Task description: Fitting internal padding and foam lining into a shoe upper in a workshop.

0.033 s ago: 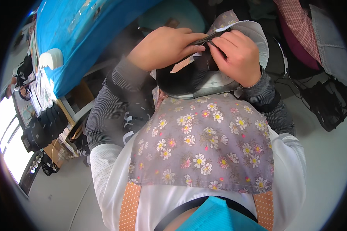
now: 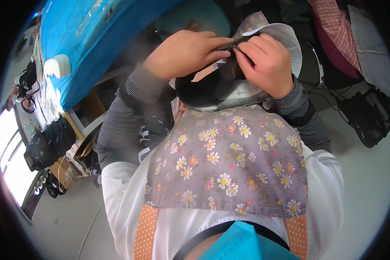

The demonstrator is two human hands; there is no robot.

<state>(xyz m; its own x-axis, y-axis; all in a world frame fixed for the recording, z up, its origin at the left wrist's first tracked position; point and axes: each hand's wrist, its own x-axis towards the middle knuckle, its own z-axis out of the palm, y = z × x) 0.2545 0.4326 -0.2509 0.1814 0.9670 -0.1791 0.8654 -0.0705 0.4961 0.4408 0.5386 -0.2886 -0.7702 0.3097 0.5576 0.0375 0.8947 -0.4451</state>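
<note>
A white and black cap (image 2: pixel 242 93) lies on my lap, its dark inside facing up and its curved white brim (image 2: pixel 295 50) out to the right. My left hand (image 2: pixel 188 52) pinches the dark edge band (image 2: pixel 224 47) of the cap between thumb and fingers. Close beside it, my right hand (image 2: pixel 266 63) is closed on the same dark edge, with thumb and index finger pressed together. Whether a small tool sits between those fingertips I cannot make out. A small orange-tan patch (image 2: pixel 204 73) shows inside the cap, below my left fingers.
Blue sheeting (image 2: pixel 104 34) covers a surface at the upper left, with a white rounded object (image 2: pixel 57 66) at its edge. Dark goods (image 2: pixel 50 143) are stacked farther left. To the right are a black frame-like object (image 2: pixel 364 115), loose cables and hanging cloth (image 2: pixel 340 30).
</note>
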